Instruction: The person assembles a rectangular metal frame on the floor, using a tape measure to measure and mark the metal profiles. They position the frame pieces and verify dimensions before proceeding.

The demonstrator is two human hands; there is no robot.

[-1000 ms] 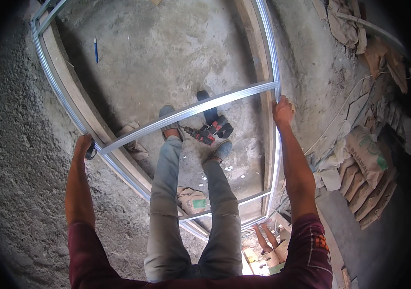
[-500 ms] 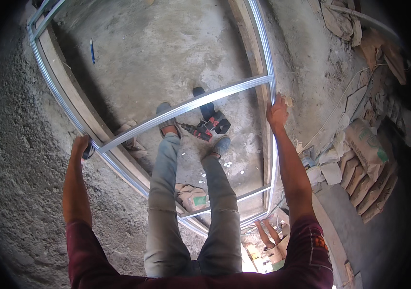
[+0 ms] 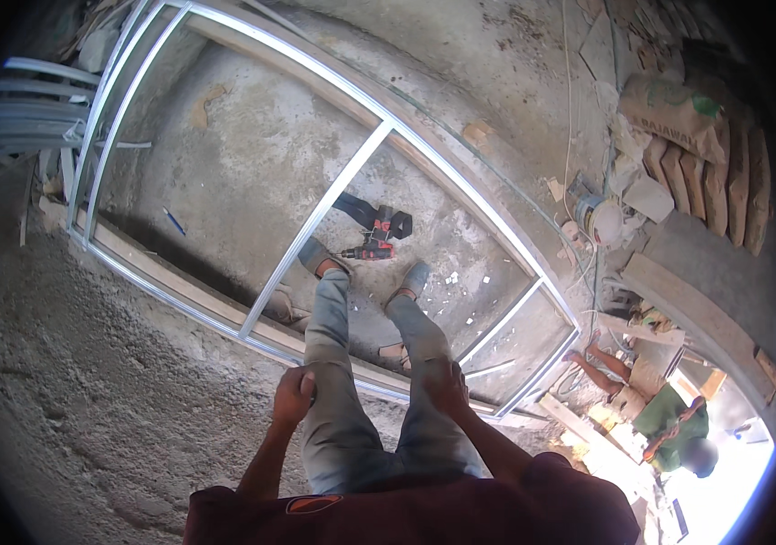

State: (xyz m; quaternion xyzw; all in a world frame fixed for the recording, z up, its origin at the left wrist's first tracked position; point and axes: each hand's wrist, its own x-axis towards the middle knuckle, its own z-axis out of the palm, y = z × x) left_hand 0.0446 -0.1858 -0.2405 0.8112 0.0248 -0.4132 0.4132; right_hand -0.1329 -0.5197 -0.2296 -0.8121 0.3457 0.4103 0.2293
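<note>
My left hand (image 3: 294, 395) is closed beside my left thigh, clear of the frame. A dark bit shows at its fingers, too small to name. Lying over my right thigh, my right hand (image 3: 447, 391) has its fingers loosely stretched out. Before me a long frame of shiny metal channels (image 3: 311, 56) rests on wooden beams (image 3: 147, 259). One metal crosspiece (image 3: 315, 218) spans its middle, just past my left foot. I stand with both feet inside the frame. A red and black power drill (image 3: 372, 252) lies on the floor near my feet, next to black straps or tool parts.
A blue pen (image 3: 174, 221) lies on the concrete inside the frame. Long metal channels (image 3: 34, 113) are stacked at far left. Filled paper sacks (image 3: 679, 118) and a bucket (image 3: 601, 221) stand at right. A co-worker in a green shirt (image 3: 670, 416) is at lower right.
Both my hands have let go of the frame's long sides and come back to my thighs. The view has turned, so the frame now slants and more of the co-worker shows.
</note>
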